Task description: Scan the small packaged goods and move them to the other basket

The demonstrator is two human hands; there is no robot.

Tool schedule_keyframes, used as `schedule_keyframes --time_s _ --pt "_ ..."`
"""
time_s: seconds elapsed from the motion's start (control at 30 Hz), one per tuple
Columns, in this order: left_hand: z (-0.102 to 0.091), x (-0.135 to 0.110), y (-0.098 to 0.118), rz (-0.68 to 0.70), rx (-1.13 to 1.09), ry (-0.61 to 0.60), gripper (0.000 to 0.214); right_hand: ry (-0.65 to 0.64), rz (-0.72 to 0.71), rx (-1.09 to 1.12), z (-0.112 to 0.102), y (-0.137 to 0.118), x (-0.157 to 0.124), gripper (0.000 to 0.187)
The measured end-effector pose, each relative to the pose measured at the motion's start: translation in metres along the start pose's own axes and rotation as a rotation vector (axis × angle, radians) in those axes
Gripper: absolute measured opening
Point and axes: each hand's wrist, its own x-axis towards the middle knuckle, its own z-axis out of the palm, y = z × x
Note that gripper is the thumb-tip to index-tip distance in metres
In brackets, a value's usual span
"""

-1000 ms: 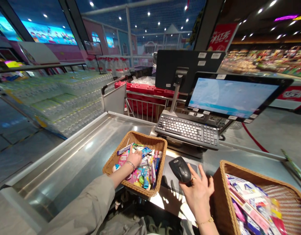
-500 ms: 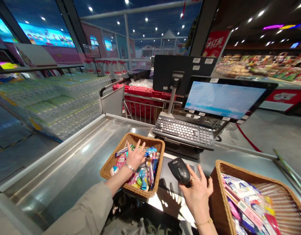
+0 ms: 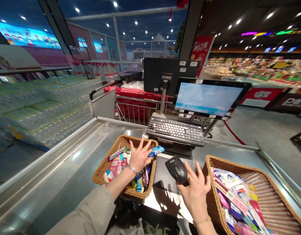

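Black handheld barcode scanner (image 3: 177,169) gripped in the right hand (image 3: 193,195): handle closed against the palm, fingers partly spread beside it, scanner head angled up and to the left. Position: above a black pad (image 3: 162,176) set into the checkout counter, between two baskets. Gold ring (image 3: 189,178) on one finger; thin gold bracelet (image 3: 202,222) at the wrist.

Left hand (image 3: 140,158) open, palm down, fingers spread, above the near wicker basket (image 3: 101,173); nothing visibly gripped. Contact with the contents not determinable. Silver bracelet (image 3: 132,169) on the wrist; khaki sleeve (image 3: 84,212) on the forearm. Basket contents: small packaged goods (image 3: 116,168) in bright wrappers, loosely heaped. Blue-and-white packet (image 3: 156,151) across the basket's far right corner, just beside the fingertips.

Right of the right hand: second wicker basket (image 3: 229,164), filled with flat packaged goods (image 3: 232,199) in neat rows. Both baskets on the stainless steel counter (image 3: 67,156).

Ahead of the pad: black keyboard (image 3: 175,130), lit touchscreen monitor (image 3: 206,98), and the dark back of a second display (image 3: 170,73) on a post. Beyond: red crates (image 3: 133,93) behind a metal railing. Far left: stacks of shrink-wrapped bottled water (image 3: 42,114). Far right: red rope barrier (image 3: 235,133) on the floor side, then store shelves (image 3: 250,70).
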Motion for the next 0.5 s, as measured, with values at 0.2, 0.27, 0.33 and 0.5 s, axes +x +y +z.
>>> schedule_keyframes --time_s 0.2,0.27,0.33,0.5 --pt "0.006 0.012 0.014 0.043 -0.031 0.003 0.028 0.011 -0.005 -0.001 -0.010 0.002 0.001 0.017" --pt "0.009 0.016 0.017 0.057 -0.036 0.007 0.027 0.007 0.004 -0.002 -0.013 0.003 0.001 0.015" --pt "0.011 0.019 0.020 0.074 -0.039 0.014 0.026 0.008 0.011 -0.004 -0.014 0.003 0.001 0.014" --pt "0.015 0.026 0.026 0.108 -0.037 0.038 0.023 0.014 0.010 -0.008 -0.016 0.006 -0.001 0.017"
